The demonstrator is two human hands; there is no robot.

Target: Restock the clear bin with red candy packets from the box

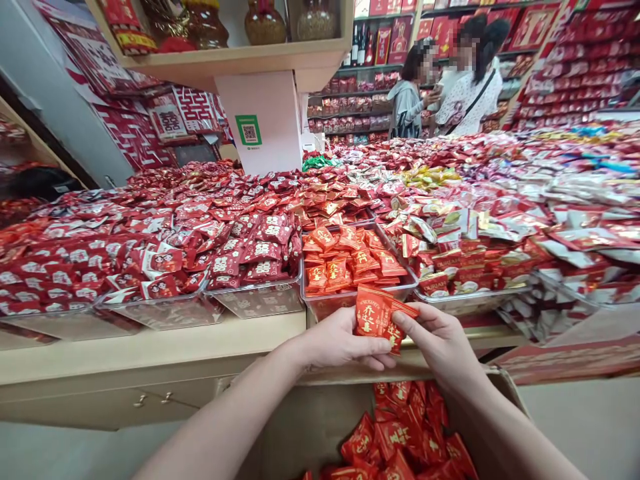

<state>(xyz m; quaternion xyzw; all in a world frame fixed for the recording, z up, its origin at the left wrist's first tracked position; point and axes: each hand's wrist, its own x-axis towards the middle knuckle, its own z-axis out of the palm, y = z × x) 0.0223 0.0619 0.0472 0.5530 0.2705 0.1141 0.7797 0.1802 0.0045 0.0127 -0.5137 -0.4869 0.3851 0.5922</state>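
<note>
My left hand [340, 343] is closed around red candy packets [371, 312] with gold lettering, its thumb lying across the front. From the other side, my right hand [437, 333] pinches another red packet [394, 333] that overlaps those in the left. Both hands meet just in front of a clear plastic bin [407, 288], where matching red packets [345, 257] lie in rows with looser ones behind. Below my wrists stands an open cardboard box [295, 417] holding a heap of the same packets [400, 433]. How many packets I hold is partly hidden by my fingers.
Bins of dark red packets [263, 250] flank the left, and durian-labelled packets [465, 267] the right. A white post with a QR code [249, 130] rises behind under a shelf [240, 63]. Several people [470, 87] stand at the back near stocked shelves.
</note>
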